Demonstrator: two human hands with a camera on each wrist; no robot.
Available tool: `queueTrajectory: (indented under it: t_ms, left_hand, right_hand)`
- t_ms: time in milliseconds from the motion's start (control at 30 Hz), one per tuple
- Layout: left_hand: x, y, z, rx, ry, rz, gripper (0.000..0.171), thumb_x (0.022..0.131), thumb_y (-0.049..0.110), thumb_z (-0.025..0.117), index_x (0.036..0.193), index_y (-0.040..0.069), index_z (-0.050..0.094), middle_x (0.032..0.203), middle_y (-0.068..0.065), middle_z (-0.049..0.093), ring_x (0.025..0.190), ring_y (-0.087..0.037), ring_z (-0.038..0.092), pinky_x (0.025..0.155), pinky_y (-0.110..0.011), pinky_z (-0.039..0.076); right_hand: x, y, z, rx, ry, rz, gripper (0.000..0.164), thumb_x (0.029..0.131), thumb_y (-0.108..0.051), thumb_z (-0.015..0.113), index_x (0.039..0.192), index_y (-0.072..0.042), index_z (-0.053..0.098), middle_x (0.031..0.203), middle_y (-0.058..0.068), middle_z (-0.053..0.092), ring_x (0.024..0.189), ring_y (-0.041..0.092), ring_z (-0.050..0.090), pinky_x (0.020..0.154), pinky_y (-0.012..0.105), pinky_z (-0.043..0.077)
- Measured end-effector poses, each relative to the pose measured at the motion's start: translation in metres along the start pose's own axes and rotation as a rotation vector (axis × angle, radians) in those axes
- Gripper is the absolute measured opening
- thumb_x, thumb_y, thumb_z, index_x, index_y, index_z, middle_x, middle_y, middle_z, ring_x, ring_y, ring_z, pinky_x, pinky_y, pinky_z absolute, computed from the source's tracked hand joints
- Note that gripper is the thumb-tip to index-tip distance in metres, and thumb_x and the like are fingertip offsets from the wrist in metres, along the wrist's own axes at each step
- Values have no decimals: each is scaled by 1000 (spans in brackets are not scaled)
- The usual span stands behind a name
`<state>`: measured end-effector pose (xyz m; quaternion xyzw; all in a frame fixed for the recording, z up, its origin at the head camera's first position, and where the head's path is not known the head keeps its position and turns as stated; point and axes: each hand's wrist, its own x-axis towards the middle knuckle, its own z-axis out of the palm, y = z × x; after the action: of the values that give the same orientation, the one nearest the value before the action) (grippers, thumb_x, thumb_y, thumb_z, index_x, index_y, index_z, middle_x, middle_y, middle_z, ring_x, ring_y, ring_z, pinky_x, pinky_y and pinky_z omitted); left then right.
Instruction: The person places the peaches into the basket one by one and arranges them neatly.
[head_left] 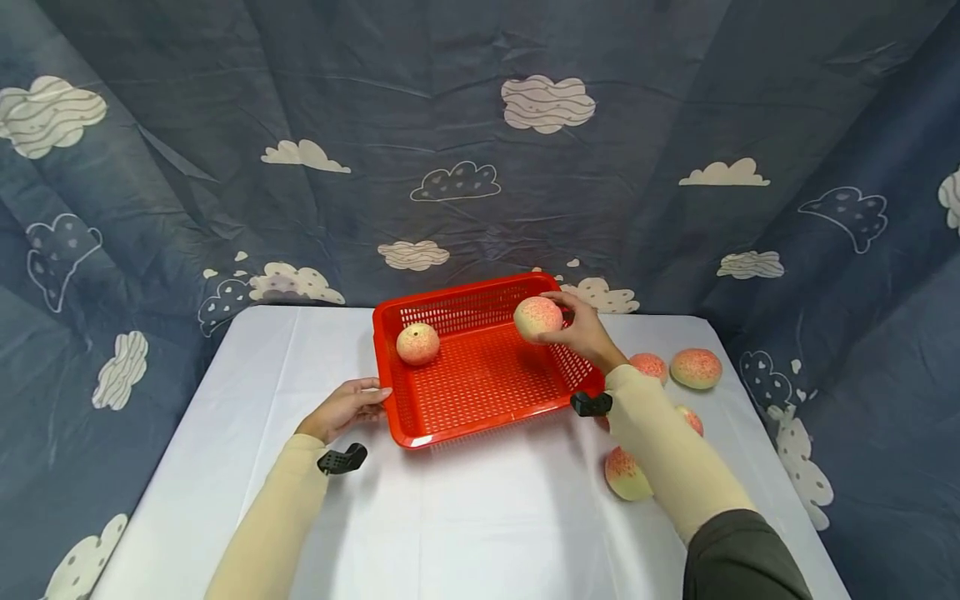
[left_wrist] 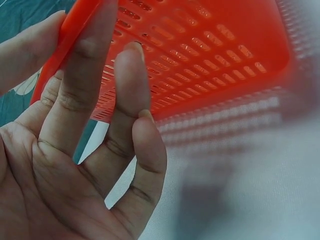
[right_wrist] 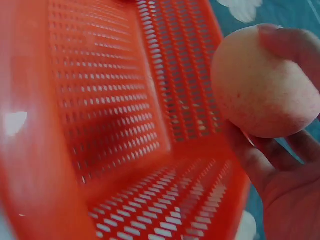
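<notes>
A red perforated plastic basket stands on the table, its left end slightly nearer the viewer. My left hand pinches its left rim, thumb on one side and fingers against the outer wall. My right hand grips a pink-speckled peach over the right part of the basket; the right wrist view shows the thumb and fingers around this peach. Another peach lies in the basket's left end.
Right of the basket, several peaches lie on the white-covered table, among them one peach near the right edge and another peach partly behind the right forearm. A dark cloud-patterned curtain hangs behind the table.
</notes>
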<state>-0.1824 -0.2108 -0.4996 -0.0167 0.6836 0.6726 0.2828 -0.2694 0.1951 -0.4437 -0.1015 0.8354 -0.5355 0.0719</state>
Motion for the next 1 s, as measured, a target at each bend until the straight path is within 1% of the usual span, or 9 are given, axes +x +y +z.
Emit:
queueTrajectory:
  t_ms: [167,233,300,367,467,600,700,867,1000]
  left_hand:
    - [-1,-1,1,-5,-6,-3,13,97,18,58,102,6,57,78,3,67,70,-13,62,75,-31,51]
    - [-1,-2,1,-3,-6,-2,13,97,18,59,102,7,57,78,3,67,70,-12,62,75,-31,51]
    - [-1,-3,0,5,-17,13,17,96,21,61,103,7,58,79,4,67,70,-12,63,76,-31,51]
    - [-1,-3,-2,10,-35,30,21,94,25,63,104,7,59,81,3,68,72,-13,63,77,-32,52]
    - [0,-3,-2,9,-46,50,23,93,27,64,103,7,59,81,4,68,71,-13,63,76,-32,51]
    - [1,-2,-1,-8,-11,29,22,94,24,63,105,6,57,80,4,68,70,-13,62,78,-33,51]
    - [1,-2,2,-18,6,12,20,95,20,61,107,5,56,79,4,67,70,-12,63,78,-33,51]
    - [1,-2,3,-16,0,3,13,97,18,58,104,8,56,79,5,67,69,-12,62,75,-31,50]
    - [0,0,0,-3,-1,8,11,97,17,58,102,7,57,78,4,67,69,-13,62,75,-32,50]
  right_hand:
    - [16,2,21,-55,-82,-10,69,74,-2,81,135,-8,49,135,15,48,114,36,52,95,48,45]
    - [21,2,29,-77,-95,-22,69,74,-3,82,135,-9,50,134,14,50,114,36,53,95,49,45]
    - [25,1,36,-84,-103,-22,68,74,-6,83,134,-10,52,134,13,51,115,36,53,96,49,45]
    - [30,-1,43,-82,-105,-7,68,73,-8,84,134,-12,53,133,11,52,115,35,52,95,48,46]
    - [37,-4,53,-94,-109,18,67,73,-10,84,133,-15,54,131,10,54,114,33,52,94,47,47]
    - [47,-5,70,-110,-129,54,67,73,-9,84,133,-16,55,129,10,55,111,31,53,93,46,47]
    - [53,-3,82,-101,-144,77,67,73,-5,83,132,-15,54,128,11,55,109,30,53,92,45,48]
    - [61,4,103,-62,-131,111,66,73,1,80,132,-12,53,128,14,55,109,30,53,91,44,48]
    - [65,5,123,-29,-80,146,69,70,5,81,132,-14,56,130,14,55,114,31,54,93,46,47]
